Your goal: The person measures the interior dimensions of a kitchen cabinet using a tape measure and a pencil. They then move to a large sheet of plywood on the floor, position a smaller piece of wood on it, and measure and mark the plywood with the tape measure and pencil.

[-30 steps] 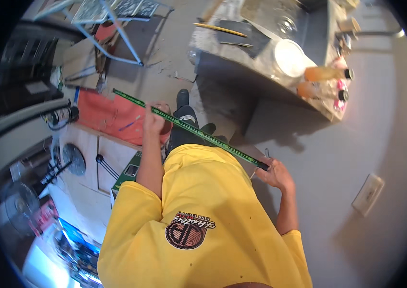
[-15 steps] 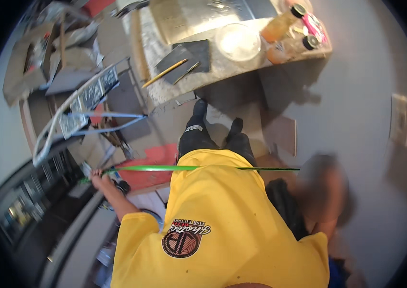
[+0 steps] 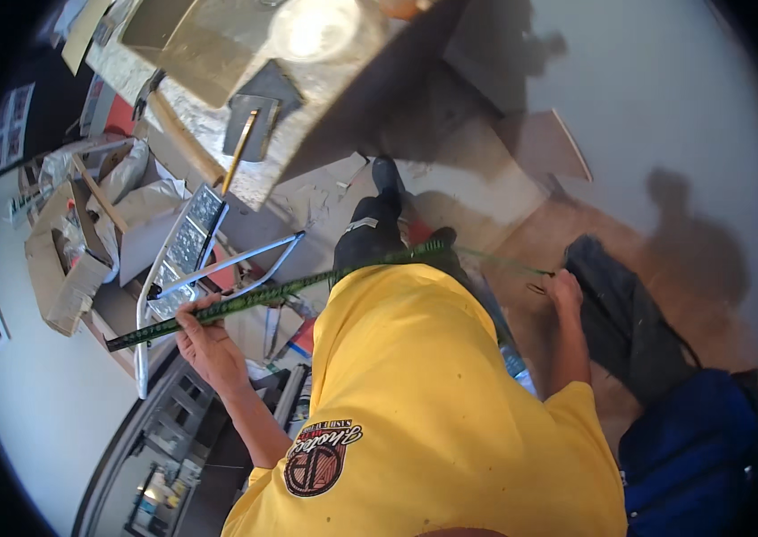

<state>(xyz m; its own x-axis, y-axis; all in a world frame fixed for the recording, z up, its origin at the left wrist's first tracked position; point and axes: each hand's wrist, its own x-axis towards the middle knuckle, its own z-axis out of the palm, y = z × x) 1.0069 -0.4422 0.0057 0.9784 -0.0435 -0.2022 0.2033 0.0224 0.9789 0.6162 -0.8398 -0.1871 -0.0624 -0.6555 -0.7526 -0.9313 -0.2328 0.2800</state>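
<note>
Head view: from here I see the green tape measure (image 3: 285, 291) stretched across the yellow shirt's (image 3: 433, 376) lower hem, its left end well out past the shirt. Left of the shirt, my left hand (image 3: 209, 345) pinches the strip between thumb and fingers, nearly closed. To the shirt's right, my right hand (image 3: 562, 291) curls its fingers at the other end; how tightly, I can't tell. Beyond the shirt, leftward, stands a folding ladder (image 3: 189, 234).
</note>
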